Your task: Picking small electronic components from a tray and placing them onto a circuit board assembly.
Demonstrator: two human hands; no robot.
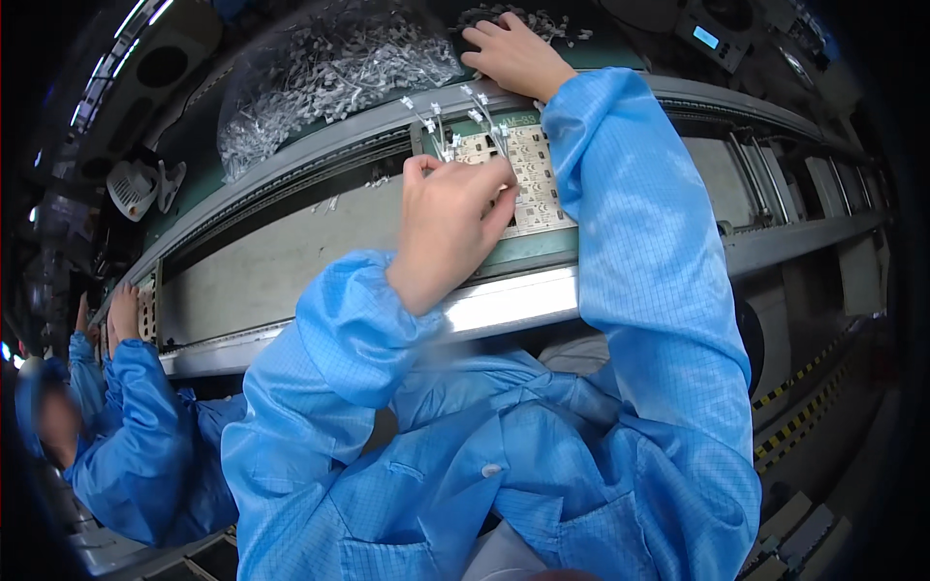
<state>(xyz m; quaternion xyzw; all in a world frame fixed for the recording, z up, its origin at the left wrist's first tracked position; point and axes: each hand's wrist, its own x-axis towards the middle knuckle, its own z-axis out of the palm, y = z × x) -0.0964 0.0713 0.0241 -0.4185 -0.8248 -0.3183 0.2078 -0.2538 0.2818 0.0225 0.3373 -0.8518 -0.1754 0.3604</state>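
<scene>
Beige board: circuit board (528, 179) at 12 o'clock on the conveyor rail (291, 174).
Left hand (453, 218): fingers curled, pinching a thin white-tipped component (438, 131) onto the board.
Right hand (513, 53): fingers spread, flat over loose parts (552, 21).
Handling: probably light with bendable leads; grip by the body.

Left of my left hand (450, 228): bare conveyor bed (281, 261), passable. Ahead: upright wired parts (455, 121) on circuit board (528, 174) block me.

The sleeves (639, 242) are bright blue with a fine grid pattern. The circuit board (528, 174) is pale cream with dark markings. The small parts (329, 68) in the bag are white-grey, and the surface (262, 261) is dull grey with a green strip.
</scene>
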